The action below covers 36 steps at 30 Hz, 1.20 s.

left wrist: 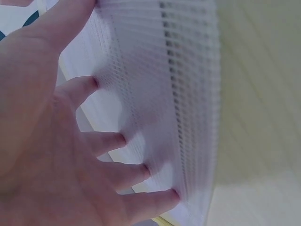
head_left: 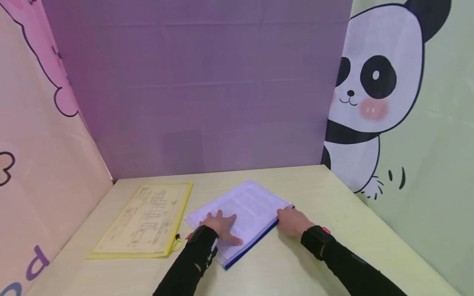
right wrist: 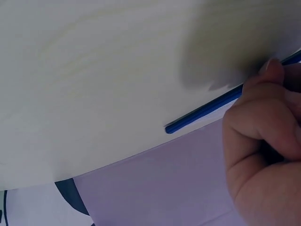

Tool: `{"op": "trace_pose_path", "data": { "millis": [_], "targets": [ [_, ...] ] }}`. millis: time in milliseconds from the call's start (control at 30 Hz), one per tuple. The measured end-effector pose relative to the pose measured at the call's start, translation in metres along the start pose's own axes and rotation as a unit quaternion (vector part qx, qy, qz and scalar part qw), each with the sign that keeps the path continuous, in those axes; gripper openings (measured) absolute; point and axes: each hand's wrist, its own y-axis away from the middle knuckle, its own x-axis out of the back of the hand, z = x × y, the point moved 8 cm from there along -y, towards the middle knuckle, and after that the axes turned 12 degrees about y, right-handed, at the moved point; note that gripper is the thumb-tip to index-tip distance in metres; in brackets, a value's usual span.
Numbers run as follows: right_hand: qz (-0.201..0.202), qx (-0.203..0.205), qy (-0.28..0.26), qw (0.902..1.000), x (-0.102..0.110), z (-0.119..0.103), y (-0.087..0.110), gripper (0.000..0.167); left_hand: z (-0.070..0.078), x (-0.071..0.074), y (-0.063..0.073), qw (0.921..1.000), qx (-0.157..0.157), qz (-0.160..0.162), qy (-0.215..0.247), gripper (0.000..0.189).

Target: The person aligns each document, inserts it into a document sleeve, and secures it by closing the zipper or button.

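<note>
Pressing our left hand (head_left: pixel 221 227) flat, fingers spread, on the printed sheets (head_left: pixel 244 209); our right hand (head_left: pixel 292 220) pinches the blue-edged file pouch (head_left: pixel 255 242) at its corner.

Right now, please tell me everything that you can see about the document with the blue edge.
The blue-edged document is a white printed sheet in what looks like a clear pouch with a blue strip along one side. It lies flat and turned at an angle on the pale table, right of a yellow pouch. The left hand presses on it with spread fingers; the right hand pinches its blue edge at the near right corner.
</note>
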Motion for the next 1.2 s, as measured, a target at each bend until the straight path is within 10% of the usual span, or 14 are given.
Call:
{"op": "trace_pose_path", "data": {
  "millis": [1200],
  "targets": [
    [-0.018, 0.037, 0.001, 0.9992, 0.004, -0.038, 0.010, 0.011, -0.004, 0.001, -0.002, 0.9997, -0.015, 0.016, 0.010, 0.089]
  ]
}}
